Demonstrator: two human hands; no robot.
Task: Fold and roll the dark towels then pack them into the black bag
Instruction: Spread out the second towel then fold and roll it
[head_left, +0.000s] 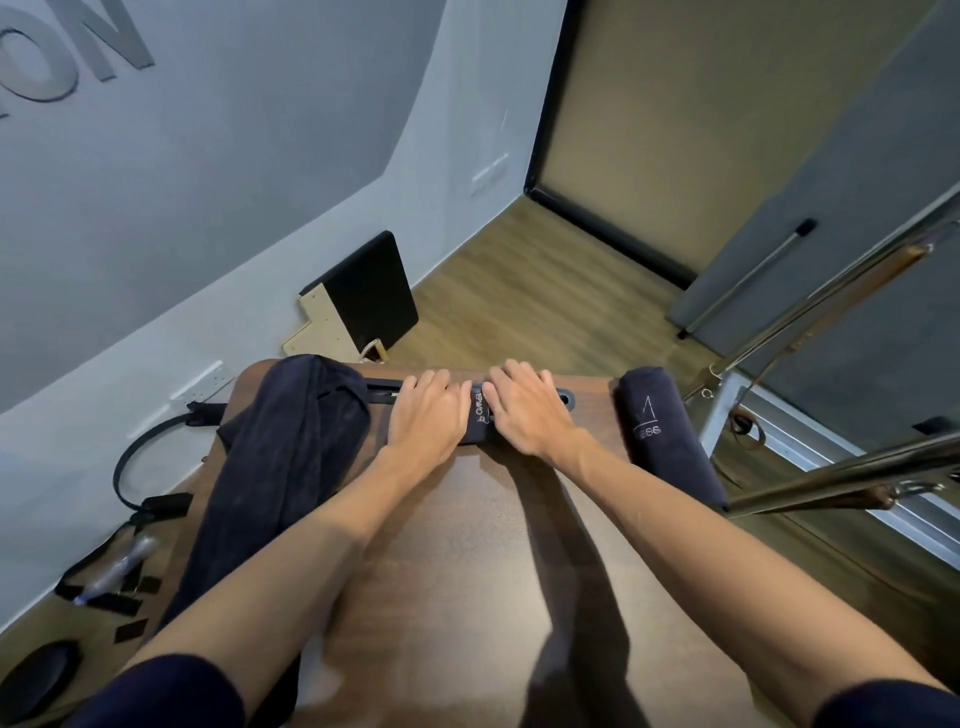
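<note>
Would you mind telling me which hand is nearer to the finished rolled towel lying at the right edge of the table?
Right. The right hand presses the towel being rolled just left of the finished rolled towel; the left hand lies farther left, beyond the right one.

Head view; looks steeply down, close over table (467, 545)

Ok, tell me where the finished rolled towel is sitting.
In the head view, the rolled towel lies on the right edge of the wooden table, just right of the right hand, beside the metal frame.
</note>
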